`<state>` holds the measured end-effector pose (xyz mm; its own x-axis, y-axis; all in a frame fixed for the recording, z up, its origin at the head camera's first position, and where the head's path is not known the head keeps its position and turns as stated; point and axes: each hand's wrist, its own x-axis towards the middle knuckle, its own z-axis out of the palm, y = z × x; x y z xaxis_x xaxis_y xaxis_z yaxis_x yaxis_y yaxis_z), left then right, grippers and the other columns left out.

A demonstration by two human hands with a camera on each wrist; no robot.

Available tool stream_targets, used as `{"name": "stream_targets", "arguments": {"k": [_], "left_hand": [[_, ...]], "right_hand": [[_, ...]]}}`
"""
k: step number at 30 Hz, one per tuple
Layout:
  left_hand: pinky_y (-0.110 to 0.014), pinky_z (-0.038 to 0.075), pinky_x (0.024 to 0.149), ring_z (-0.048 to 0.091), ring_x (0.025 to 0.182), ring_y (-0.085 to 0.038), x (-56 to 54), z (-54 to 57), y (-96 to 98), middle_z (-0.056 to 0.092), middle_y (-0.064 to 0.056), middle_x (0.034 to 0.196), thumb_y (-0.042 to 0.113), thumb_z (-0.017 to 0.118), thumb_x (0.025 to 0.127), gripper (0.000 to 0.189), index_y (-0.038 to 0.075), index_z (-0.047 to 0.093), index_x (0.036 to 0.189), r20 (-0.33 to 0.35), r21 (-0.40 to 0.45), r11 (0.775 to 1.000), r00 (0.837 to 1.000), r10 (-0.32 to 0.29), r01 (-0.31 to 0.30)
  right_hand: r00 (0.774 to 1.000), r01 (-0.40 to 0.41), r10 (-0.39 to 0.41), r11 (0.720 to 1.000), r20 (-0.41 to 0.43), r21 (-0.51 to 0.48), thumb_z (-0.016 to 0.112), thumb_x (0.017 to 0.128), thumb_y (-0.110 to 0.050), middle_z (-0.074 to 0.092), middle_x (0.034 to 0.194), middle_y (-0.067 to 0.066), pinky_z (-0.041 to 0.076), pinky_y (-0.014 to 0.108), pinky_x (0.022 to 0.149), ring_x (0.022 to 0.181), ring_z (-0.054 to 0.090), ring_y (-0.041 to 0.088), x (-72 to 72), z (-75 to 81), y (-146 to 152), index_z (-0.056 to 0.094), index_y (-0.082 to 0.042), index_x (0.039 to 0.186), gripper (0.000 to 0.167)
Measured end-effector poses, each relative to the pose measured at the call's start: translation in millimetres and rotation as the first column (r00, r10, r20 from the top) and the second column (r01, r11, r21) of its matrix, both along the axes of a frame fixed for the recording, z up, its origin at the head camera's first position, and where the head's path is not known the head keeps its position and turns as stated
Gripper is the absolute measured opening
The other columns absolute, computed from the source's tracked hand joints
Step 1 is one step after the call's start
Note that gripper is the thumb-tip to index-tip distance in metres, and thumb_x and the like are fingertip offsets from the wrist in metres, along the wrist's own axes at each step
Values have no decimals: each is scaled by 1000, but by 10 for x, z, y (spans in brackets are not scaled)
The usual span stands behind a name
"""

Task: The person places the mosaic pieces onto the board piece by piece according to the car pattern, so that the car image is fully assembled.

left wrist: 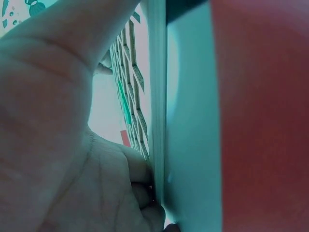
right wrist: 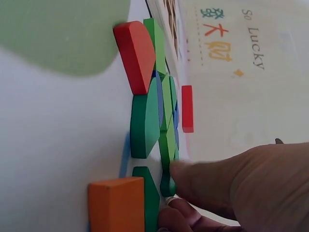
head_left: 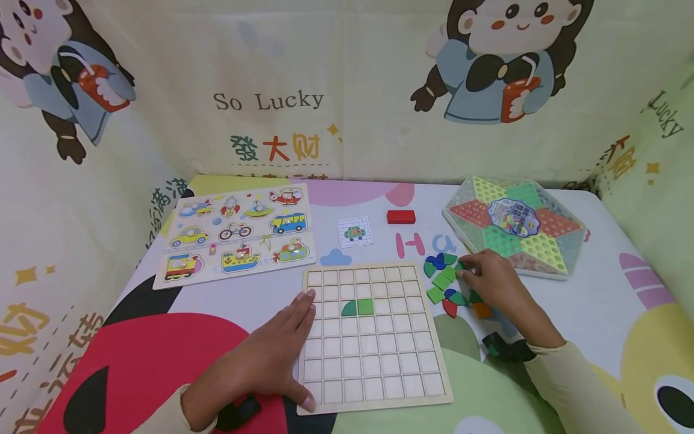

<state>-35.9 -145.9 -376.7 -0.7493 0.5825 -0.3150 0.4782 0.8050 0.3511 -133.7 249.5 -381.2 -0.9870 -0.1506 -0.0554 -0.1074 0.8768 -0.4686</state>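
Note:
A wooden grid board (head_left: 375, 408) lies flat in front of me, with a dark green quarter-circle block (head_left: 349, 308) and a light green square block (head_left: 365, 307) side by side in its cells. My left hand (head_left: 271, 349) rests along the board's left edge, fingers extended near the upper corner and thumb at the lower one. To the right of the board, my right hand (head_left: 496, 283) pinches a dark green curved block (right wrist: 168, 186) between thumb and fingers at the edge of a loose pile. That pile holds light green squares (head_left: 443, 278), a red block (right wrist: 137, 57) and an orange block (right wrist: 116, 203).
A hexagonal plastic box (head_left: 542, 265) of patterned pieces stands behind my right hand. Beyond the board lie a small turtle pattern card (head_left: 355, 232) and a red rectangular block (head_left: 401, 217). A vehicle puzzle board (head_left: 217, 241) sits at the back left. Printed cloth encloses the table.

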Motion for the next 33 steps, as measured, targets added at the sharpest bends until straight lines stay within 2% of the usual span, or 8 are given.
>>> {"name": "stream_targets", "arguments": {"k": [7, 17, 23, 27, 33], "left_hand": [[-52, 26, 111, 4, 147, -32, 9, 0, -4, 6, -13, 162, 72, 78, 56, 132, 2, 23, 153, -3, 10, 1000, 1000, 5, -5], [-52, 26, 111, 5, 147, -32, 4, -11, -2, 7, -13, 162, 72, 78, 55, 132, 2, 24, 153, -2, 12, 1000, 1000, 12, -12], [-51, 26, 111, 4, 147, -32, 2, -17, -8, 5, -12, 162, 75, 76, 55, 133, 2, 23, 153, -6, 5, 1000, 1000, 6, -6], [-51, 25, 112, 4, 147, -32, -2, -13, -4, 5, -12, 162, 75, 75, 55, 133, 2, 23, 153, -5, -1, 1000, 1000, 0, 0], [-51, 25, 112, 3, 147, -31, 2, -20, -6, 5, -12, 162, 73, 78, 56, 133, 2, 23, 154, 3, 16, 1000, 1000, 9, -9]], "right_hand": [[1000, -8, 8, 1000, 3, -7, 64, 90, -1, 56, 94, 18, 43, 35, 60, 79, 49, 28, -5, 10, -2, 66, 10, 113, 25], [1000, 2, -1, 999, 30, -48, 67, 90, -5, 60, 100, 16, 47, 34, 62, 80, 54, 26, 7, 0, 21, 63, 4, 113, 25], [999, 7, -3, 997, 41, -82, 66, 91, -8, 63, 95, 14, 50, 33, 61, 80, 59, 27, -9, -4, 40, 61, 2, 114, 26], [1000, 22, -20, 996, 17, -84, 64, 92, -8, 63, 93, 13, 49, 34, 62, 80, 57, 27, -13, -12, 54, 62, 0, 115, 25], [997, 8, -18, 991, -75, -131, 63, 93, -3, 63, 98, 16, 51, 41, 69, 84, 56, 29, -9, -29, 62, 65, 1, 113, 21]]}}
